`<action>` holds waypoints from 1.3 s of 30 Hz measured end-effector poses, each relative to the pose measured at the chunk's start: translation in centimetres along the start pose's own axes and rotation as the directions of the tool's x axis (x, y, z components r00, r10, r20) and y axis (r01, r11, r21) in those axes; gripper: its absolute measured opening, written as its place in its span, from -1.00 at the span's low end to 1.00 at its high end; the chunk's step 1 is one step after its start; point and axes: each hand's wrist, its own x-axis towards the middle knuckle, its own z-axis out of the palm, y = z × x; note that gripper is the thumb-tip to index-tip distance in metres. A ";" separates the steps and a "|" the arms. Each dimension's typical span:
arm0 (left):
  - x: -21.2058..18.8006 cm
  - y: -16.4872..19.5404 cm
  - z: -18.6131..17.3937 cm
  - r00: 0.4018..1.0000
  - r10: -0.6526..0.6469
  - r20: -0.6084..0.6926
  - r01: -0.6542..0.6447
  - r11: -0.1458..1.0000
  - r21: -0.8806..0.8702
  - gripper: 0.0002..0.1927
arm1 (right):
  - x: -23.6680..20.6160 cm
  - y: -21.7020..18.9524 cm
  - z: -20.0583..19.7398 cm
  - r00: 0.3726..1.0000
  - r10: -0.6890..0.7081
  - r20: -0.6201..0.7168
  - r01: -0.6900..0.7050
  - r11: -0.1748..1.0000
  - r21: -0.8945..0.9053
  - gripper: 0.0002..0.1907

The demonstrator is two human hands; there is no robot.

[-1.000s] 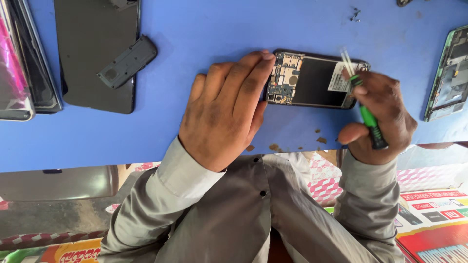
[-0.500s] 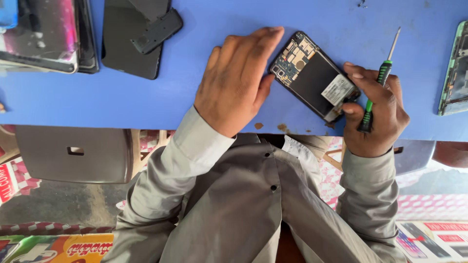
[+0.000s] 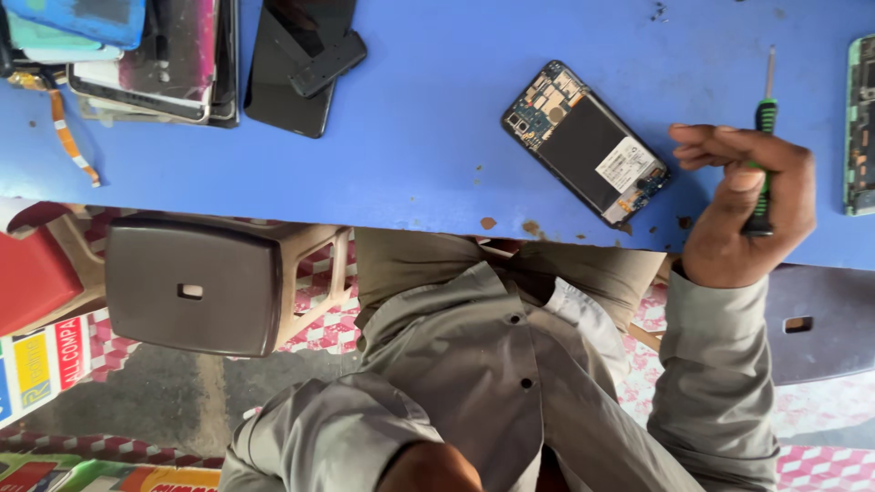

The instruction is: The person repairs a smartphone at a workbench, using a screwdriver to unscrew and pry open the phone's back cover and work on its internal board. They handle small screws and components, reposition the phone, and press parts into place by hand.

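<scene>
An opened phone (image 3: 583, 141) lies at a slant on the blue table (image 3: 410, 155), its back off, showing a circuit board and a black battery with a white label. No hand touches it. My right hand (image 3: 747, 205) hovers just right of the phone, near the table's front edge, closed around a green-handled screwdriver (image 3: 764, 128) whose metal tip points away from me. My left arm in a grey sleeve is drawn back against my body. Only a bit of my left hand (image 3: 430, 469) shows at the bottom edge, and its fingers are hidden.
A stack of phones and screens (image 3: 155, 55) sits at the far left, with a black phone (image 3: 287, 82) and a small black part beside it. An orange flex cable (image 3: 68, 137) trails off the stack. Another opened phone (image 3: 859, 128) lies at the right edge. Brown stools (image 3: 191, 282) stand below the table.
My left hand has let go of the phone and drawn back to my body. My right hand with the screwdriver has come off the phone and moved right. The view has shifted.
</scene>
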 end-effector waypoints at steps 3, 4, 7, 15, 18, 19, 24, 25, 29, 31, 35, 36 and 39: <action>-0.2 -1.5 -0.6 0.998 -0.061 0.010 0.062 0.993 -0.102 -0.64 | -0.4 0.5 0.0 1.000 -0.009 -0.001 0.009 1.000 -0.007 -0.51; -0.2 -2.1 -0.7 0.996 -0.085 0.010 0.085 0.988 -0.129 -0.64 | -0.5 0.6 -0.1 1.000 -0.006 -0.005 0.005 1.000 -0.018 -0.51; -0.5 -2.6 -0.3 0.991 -0.136 0.002 0.134 0.974 -0.182 -0.66 | -0.7 1.2 -0.1 1.000 0.002 -0.020 -0.003 1.000 -0.030 -0.50; -1.7 -3.7 -1.5 0.973 -0.230 -0.024 0.217 0.944 -0.249 -0.69 | -1.5 4.0 0.7 0.997 0.030 -0.071 -0.025 0.997 0.073 -0.47; -1.6 -3.9 -1.6 0.965 -0.261 -0.030 0.244 0.931 -0.272 -0.71 | -2.1 4.7 1.0 0.996 0.055 -0.066 -0.048 0.994 0.101 -0.48; -1.5 -4.0 -1.8 0.963 -0.266 -0.030 0.247 0.925 -0.288 -0.71 | -2.1 4.8 1.0 0.996 0.057 -0.064 -0.050 0.994 0.094 -0.48; -1.2 -4.3 -2.9 0.960 -0.281 -0.017 0.258 0.903 -0.344 -0.73 | -1.8 5.3 1.3 0.994 0.078 -0.078 -0.073 0.995 0.062 -0.49; -1.2 -4.2 -3.2 0.962 -0.272 -0.015 0.250 0.902 -0.351 -0.73 | -1.7 5.3 1.4 0.993 0.080 -0.087 -0.075 0.995 0.058 -0.48; -1.3 -4.4 -4.3 0.963 -0.271 -0.010 0.249 0.897 -0.364 -0.75 | -1.0 4.9 2.1 0.994 0.067 -0.091 -0.062 0.997 0.048 -0.48; -1.3 -4.5 -4.9 0.963 -0.268 -0.005 0.248 0.897 -0.365 -0.75 | -0.5 4.6 2.4 0.995 0.052 -0.084 -0.049 0.998 0.037 -0.48; -0.7 -4.3 -6.2 0.959 -0.282 0.000 0.264 0.899 -0.348 -0.77 | 0.3 3.9 2.2 0.996 0.062 -0.059 -0.063 0.998 -0.013 -0.46; -0.5 -4.3 -6.4 0.957 -0.290 -0.005 0.270 0.897 -0.349 -0.77 | 0.4 3.9 2.2 0.996 0.065 -0.059 -0.066 0.998 -0.023 -0.46; -0.1 -4.3 -6.0 0.952 -0.304 -0.028 0.276 0.895 -0.352 -0.77 | 0.3 4.1 2.0 0.997 0.068 -0.048 -0.069 0.997 -0.021 -0.47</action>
